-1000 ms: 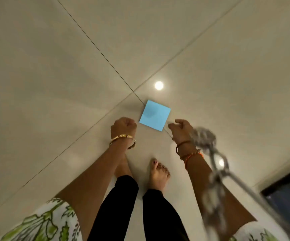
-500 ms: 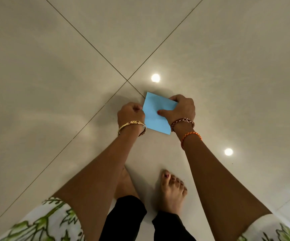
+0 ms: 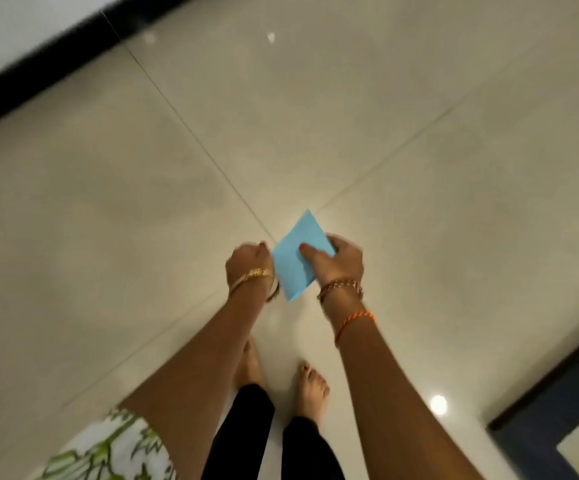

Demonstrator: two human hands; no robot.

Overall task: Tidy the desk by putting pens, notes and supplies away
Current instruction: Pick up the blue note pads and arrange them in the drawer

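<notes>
A light blue square note [image 3: 293,258] is held above the tiled floor. My right hand [image 3: 336,263] grips its right side, thumb on top and fingers underneath. My left hand [image 3: 248,261] is a closed fist just left of the note, touching or nearly touching its left edge; I cannot tell whether it holds anything. Both wrists wear bangles. The note's lower corner hangs between my two wrists.
The floor is glossy cream tile [image 3: 108,220] with dark grout lines. A black skirting strip [image 3: 38,60] runs along the wall at top left. A dark-framed edge [image 3: 558,400] stands at bottom right. My bare feet [image 3: 310,386] are below my hands.
The note lay on the floor a second ago; my right hand has taken hold of it and lifted it. The view has swung, bringing the skirting at top left into sight.
</notes>
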